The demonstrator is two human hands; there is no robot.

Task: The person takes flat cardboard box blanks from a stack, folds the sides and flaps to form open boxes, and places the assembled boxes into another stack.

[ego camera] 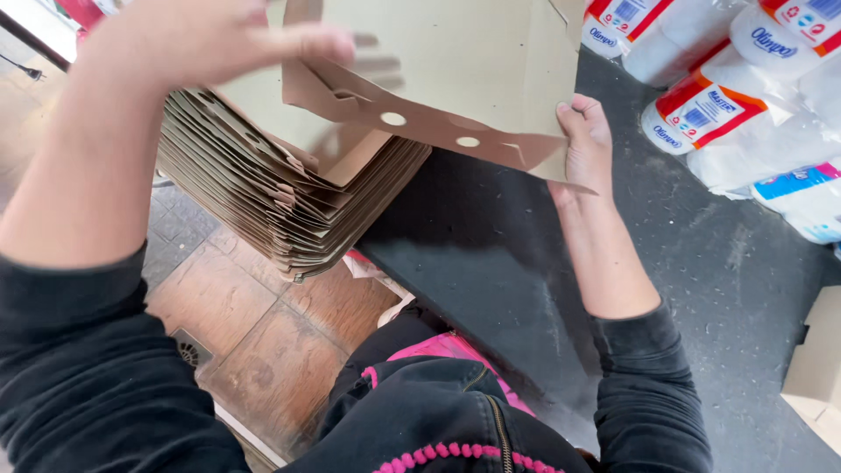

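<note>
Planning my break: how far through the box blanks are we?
Done: no folded box is in clear view. In hand: one flat cardboard blank, right hand at its edge, left hand on top. Left: a thick stack of flat blanks overhanging the black counter.

Left hand [201,39] motion-blurred; cardboard blank [455,61] cut off at top edge

The person wears a black long-sleeved top, both sleeves pushed up to leave the forearms bare. A black zip jacket [438,412] with pink knitted trim and a metal zipper covers the torso, over bright pink fabric.
</note>
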